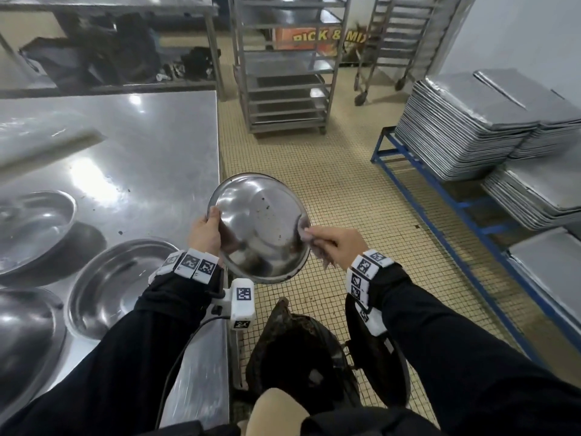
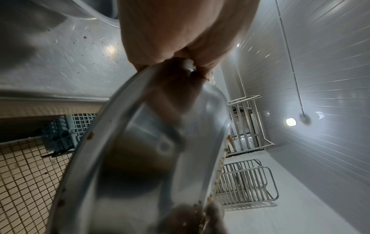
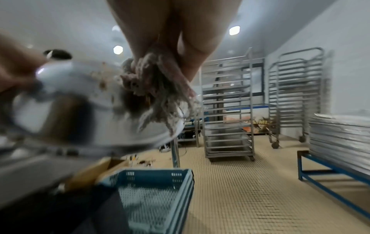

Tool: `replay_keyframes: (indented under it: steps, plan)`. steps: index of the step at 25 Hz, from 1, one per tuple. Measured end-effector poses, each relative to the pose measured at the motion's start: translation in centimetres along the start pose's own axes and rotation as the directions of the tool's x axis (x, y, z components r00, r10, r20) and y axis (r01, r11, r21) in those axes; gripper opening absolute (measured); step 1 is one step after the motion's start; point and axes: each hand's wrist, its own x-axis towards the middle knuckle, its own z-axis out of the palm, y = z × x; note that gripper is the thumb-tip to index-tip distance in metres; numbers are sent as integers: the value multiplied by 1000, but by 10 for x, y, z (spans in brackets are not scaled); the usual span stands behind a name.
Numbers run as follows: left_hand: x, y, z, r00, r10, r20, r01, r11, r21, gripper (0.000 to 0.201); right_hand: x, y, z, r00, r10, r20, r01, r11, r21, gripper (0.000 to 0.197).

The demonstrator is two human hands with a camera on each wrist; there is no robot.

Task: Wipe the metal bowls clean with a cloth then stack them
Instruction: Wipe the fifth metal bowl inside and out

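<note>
Beside the counter (image 1: 163, 146), left hand (image 1: 204, 236) grips a crumb-speckled bowl (image 1: 261, 228); right hand (image 1: 338, 245) pinches the cloth (image 1: 314, 243) at its rim.

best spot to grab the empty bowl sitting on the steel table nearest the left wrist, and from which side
Probably the near right rim of the bowl, coming from above. It sits upright and open, its thin rolled lip exposed, so thumb inside and fingers under should pinch it. The left hand is busy with the held bowl.
</note>
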Motion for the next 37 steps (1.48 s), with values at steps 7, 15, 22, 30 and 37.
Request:
replay_keyframes:
  steps: [7, 15, 22, 30, 37]
  plan:
    - [-1, 5, -8, 1000, -8, 5, 9, 997, -78, 35, 90, -64, 0, 986, -101, -130, 99, 995, -23, 33]
    - [1, 12, -12, 999, -24, 23, 27, 994, -107, 31, 23, -24, 49, 977, -186, 102, 199, 971, -134, 40]
    - [-19, 8, 8, 987, -55, 154, 83, 980, -181, 25, -12, -35, 63, 856, 301, -421, -171, 932, 318, 35]
    - [-28, 18, 19, 983, 117, 138, -101, 987, -122, 28, 60, -50, 48, 933, -31, -359, -37, 983, -182, 58]
    - [-36, 28, 14, 994, 73, 85, -47, 960, -275, 28, -5, -27, 60, 950, 207, -233, -199, 978, 58, 54]
